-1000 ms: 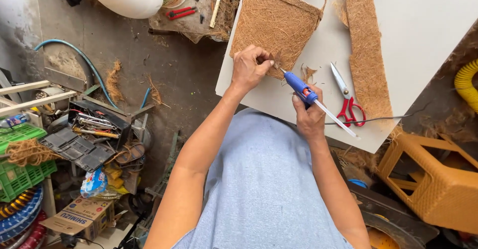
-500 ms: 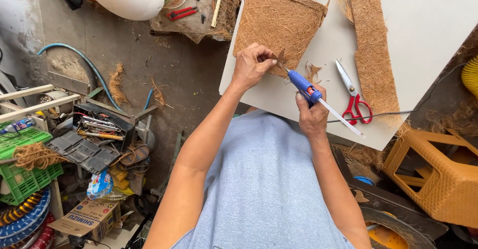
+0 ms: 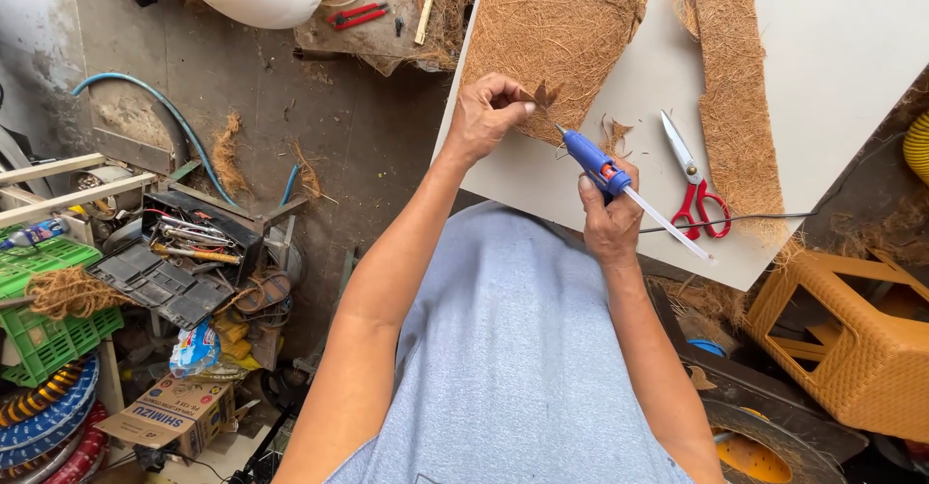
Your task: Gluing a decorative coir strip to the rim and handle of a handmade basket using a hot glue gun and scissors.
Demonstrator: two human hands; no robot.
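My left hand (image 3: 491, 113) pinches a small brown leaf-shaped piece (image 3: 546, 95) just above the lower edge of a coconut-fibre basket shape (image 3: 552, 29) lying on a white board (image 3: 832, 39). My right hand (image 3: 610, 218) grips a blue glue gun (image 3: 597, 162) with a clear glue stick sticking out of its back. The gun's nozzle points up-left, almost touching the small piece. Red-handled scissors (image 3: 689, 182) lie just right of the gun.
A long coconut-fibre strip (image 3: 735, 87) lies on the board's right part. An orange woven stool (image 3: 856, 339) stands at lower right. A green crate (image 3: 48, 310), an open toolbox (image 3: 184, 252), a cardboard box (image 3: 174, 411) and a blue hose (image 3: 164, 106) crowd the concrete floor at left.
The view has shifted slightly. My left hand has lifted the small brown piece a little and the glue gun's nozzle has come closer to it.
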